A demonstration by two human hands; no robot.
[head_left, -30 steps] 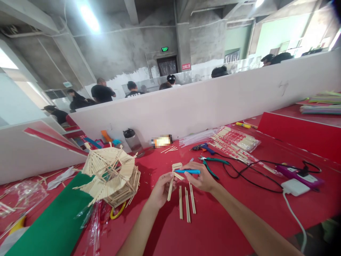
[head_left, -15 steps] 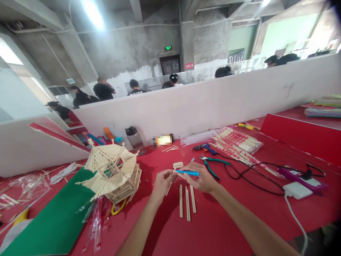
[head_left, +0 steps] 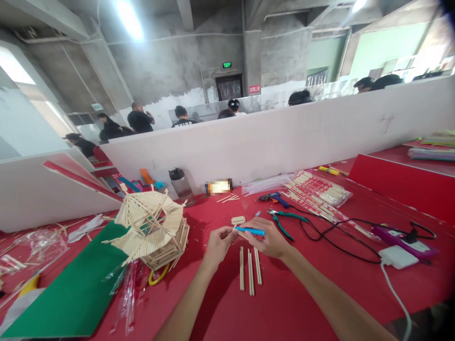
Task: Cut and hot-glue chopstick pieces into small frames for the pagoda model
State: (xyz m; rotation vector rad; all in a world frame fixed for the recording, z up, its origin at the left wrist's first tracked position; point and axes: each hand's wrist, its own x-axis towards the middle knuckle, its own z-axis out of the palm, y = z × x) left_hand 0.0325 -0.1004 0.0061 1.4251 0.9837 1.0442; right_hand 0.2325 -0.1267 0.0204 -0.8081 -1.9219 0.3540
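At the middle of the red table, my left hand [head_left: 217, 244] is closed on a thin wooden stick that points down from its fingers. My right hand [head_left: 268, 239] grips a blue tool [head_left: 250, 231], whose tip meets the stick at my left fingertips. Below my hands lie several wooden sticks [head_left: 250, 272] in three upright groups. Short cut sticks [head_left: 238, 220] lie just beyond my fingers. To the left stands a pagoda-like model [head_left: 152, 229] built of sticks.
Right of my hands are green-handled pliers [head_left: 284, 225], a glue gun [head_left: 273, 198], packed sticks [head_left: 320, 189] and a purple power strip [head_left: 401, 239] with cables. A green board [head_left: 71, 284] lies left. A bottle [head_left: 180, 184] stands before the white partition [head_left: 249, 142]; people sit beyond.
The view has shifted very slightly. The stick in my left hand shows less below the fingers; both hands keep nearly the same place and hold.
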